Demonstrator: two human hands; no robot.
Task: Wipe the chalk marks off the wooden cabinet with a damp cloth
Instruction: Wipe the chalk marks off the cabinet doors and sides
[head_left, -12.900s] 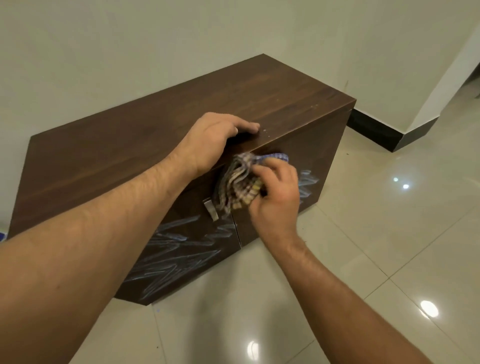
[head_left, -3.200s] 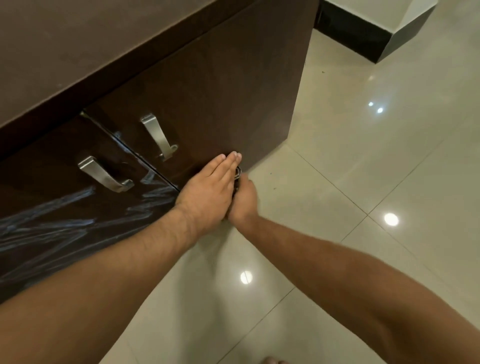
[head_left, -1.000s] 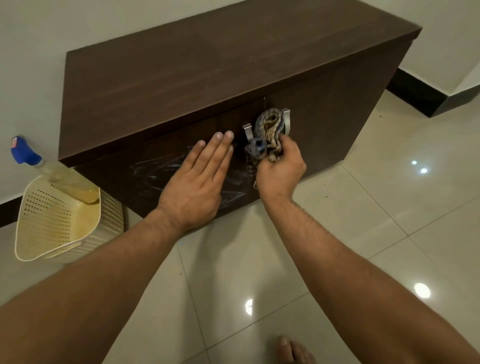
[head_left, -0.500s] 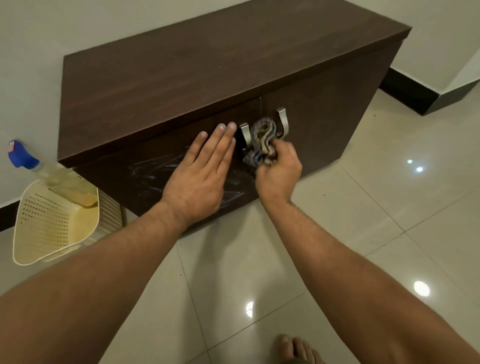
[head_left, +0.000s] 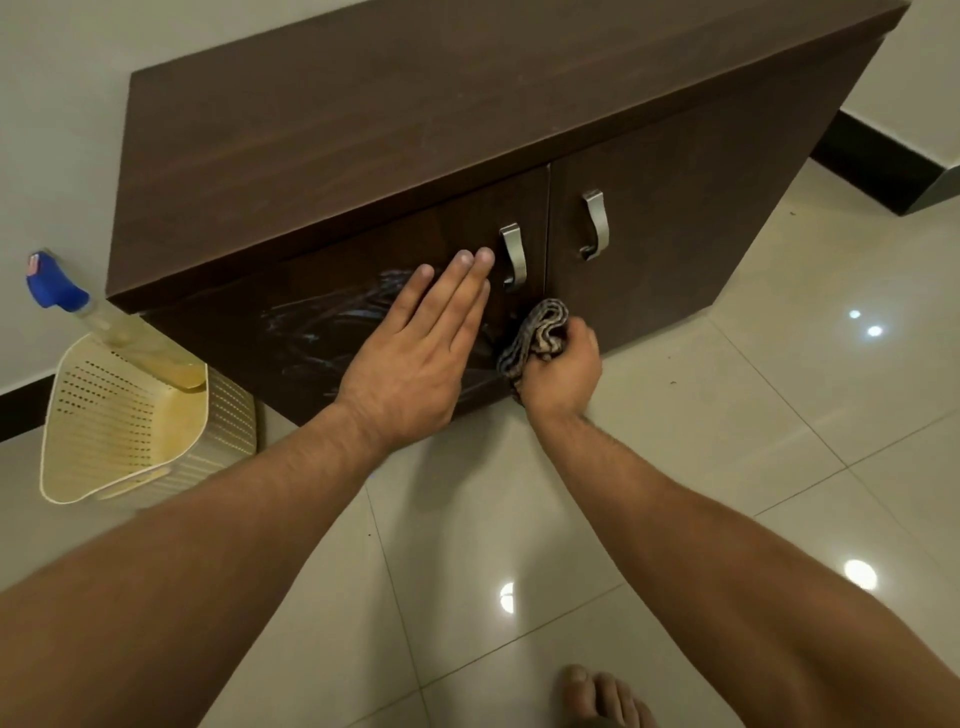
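Cloth (head_left: 540, 332) in rt hand (head_left: 563, 371); lt hand (head_left: 410, 364) flat

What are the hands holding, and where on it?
Right hand grips the bunched cloth by its lower part; left hand lies flat on the cabinet, holding nothing.

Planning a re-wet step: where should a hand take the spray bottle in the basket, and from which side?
Grip the neck just under the blue trigger head: the spray bottle leans tilted, base down in the basket, head clear above the rim. Best come from above and in front; the cabinet crowds its right side.
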